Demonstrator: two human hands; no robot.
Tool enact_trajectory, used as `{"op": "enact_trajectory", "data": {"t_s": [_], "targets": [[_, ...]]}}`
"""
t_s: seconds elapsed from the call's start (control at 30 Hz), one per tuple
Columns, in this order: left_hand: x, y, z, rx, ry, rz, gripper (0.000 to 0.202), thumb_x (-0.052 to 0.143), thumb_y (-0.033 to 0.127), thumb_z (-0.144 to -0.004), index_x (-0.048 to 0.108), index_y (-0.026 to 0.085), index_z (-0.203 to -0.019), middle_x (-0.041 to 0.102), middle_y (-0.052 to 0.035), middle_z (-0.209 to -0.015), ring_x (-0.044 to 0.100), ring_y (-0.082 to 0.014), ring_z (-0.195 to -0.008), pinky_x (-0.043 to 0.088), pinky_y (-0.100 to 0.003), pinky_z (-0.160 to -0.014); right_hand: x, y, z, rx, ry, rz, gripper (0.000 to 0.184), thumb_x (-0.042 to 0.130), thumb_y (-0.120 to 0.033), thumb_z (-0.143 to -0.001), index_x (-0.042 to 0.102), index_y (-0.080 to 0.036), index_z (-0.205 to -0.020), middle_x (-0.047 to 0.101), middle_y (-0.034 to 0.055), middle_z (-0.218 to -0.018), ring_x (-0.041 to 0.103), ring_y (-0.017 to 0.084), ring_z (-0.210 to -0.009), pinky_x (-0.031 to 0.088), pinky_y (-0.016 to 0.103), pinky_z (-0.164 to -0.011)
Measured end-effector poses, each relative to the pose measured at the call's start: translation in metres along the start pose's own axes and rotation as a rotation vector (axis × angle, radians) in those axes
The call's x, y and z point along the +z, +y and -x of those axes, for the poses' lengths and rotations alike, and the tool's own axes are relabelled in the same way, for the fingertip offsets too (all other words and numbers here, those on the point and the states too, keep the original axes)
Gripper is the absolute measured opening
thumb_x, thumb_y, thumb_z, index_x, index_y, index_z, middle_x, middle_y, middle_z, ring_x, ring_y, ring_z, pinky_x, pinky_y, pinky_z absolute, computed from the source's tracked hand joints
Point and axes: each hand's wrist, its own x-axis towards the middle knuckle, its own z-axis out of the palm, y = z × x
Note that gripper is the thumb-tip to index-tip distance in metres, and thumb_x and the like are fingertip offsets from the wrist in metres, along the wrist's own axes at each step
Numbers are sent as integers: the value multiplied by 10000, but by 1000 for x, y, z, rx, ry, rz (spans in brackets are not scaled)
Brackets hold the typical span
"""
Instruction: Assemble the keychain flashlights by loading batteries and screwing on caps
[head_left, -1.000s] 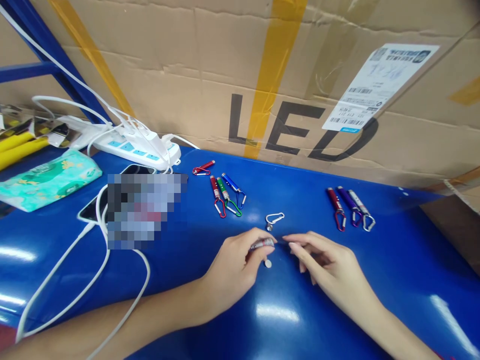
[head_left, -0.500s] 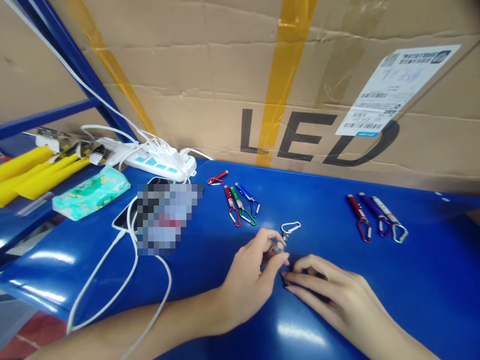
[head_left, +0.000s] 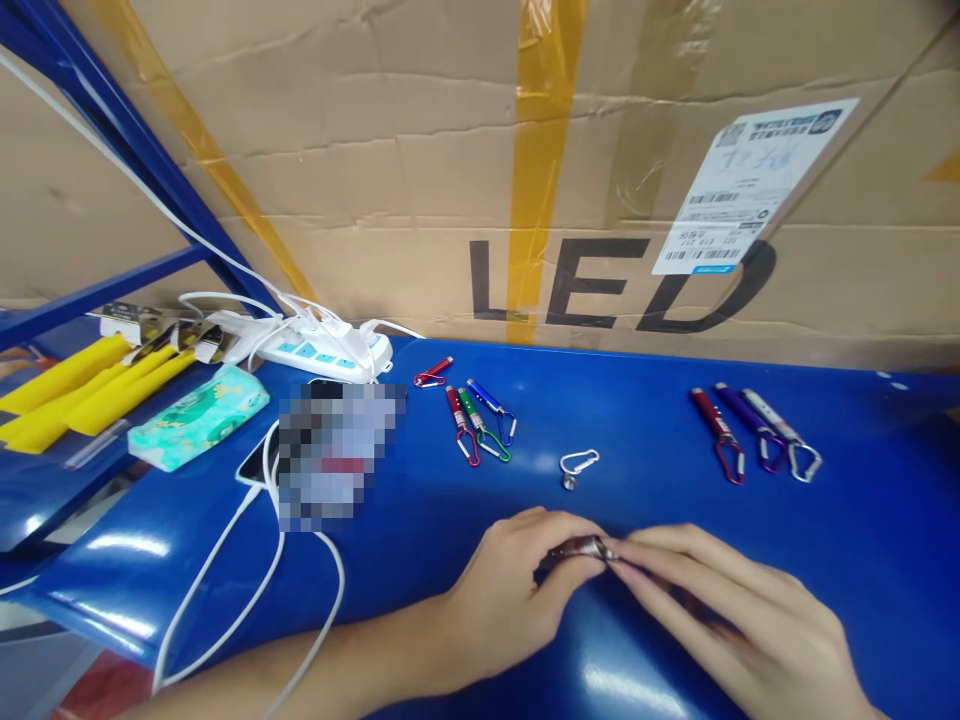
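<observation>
My left hand (head_left: 517,590) pinches a small silver flashlight body (head_left: 577,548) just above the blue table (head_left: 420,520). My right hand (head_left: 735,620) meets it from the right, fingertips pinched at the tube's end on something too small to name. A loose silver carabiner cap (head_left: 579,466) lies just beyond both hands. Further back rest a red clip (head_left: 433,372) and a group of red, green and blue keychain flashlights (head_left: 480,415). Three more, red, purple and silver (head_left: 754,430), lie at the right.
A large cardboard box marked LED (head_left: 600,200) walls off the back. A white power strip (head_left: 322,345) with cables, a phone on a white cable (head_left: 255,465), a tissue pack (head_left: 199,415) and yellow packets (head_left: 75,385) sit at the left.
Both hands drew nearer to me, away from the carabiner cap. The right hand went from resting on the table to pinching at the tube's end. The view shifted.
</observation>
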Motion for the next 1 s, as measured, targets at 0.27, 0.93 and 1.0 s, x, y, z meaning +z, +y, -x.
{"op": "enact_trajectory", "data": {"t_s": [0.27, 0.93, 1.0], "targets": [[2, -3, 1, 42, -12, 13, 165, 553, 141, -866, 676, 130, -976, 696, -43, -816, 608, -140, -747, 449, -204, -729, 2, -2, -1, -8, -51, -116, 207, 570, -101, -840, 632, -219, -998, 651, 17, -880, 641, 99, -702, 522, 166, -620], [-1, 6, 2, -225, 75, 139, 112, 482, 212, -888, 582, 184, -929, 656, 27, -696, 574, -100, -627, 412, -185, -623, 10, 18, -15, 43, -263, 238, 379, 505, -292, -890, 493, -205, -1259, 580, 90, -1208, 538, 220, -1105, 488, 387, -872], [-1, 6, 2, -213, 66, 142, 103, 486, 229, -886, 573, 186, -922, 649, 27, -694, 563, -102, -620, 409, -188, -617, 13, 22, -14, -39, -334, 306, 414, 479, -279, -904, 451, -188, -1307, 549, 92, -1271, 497, 230, -1164, 455, 413, -899]]}}
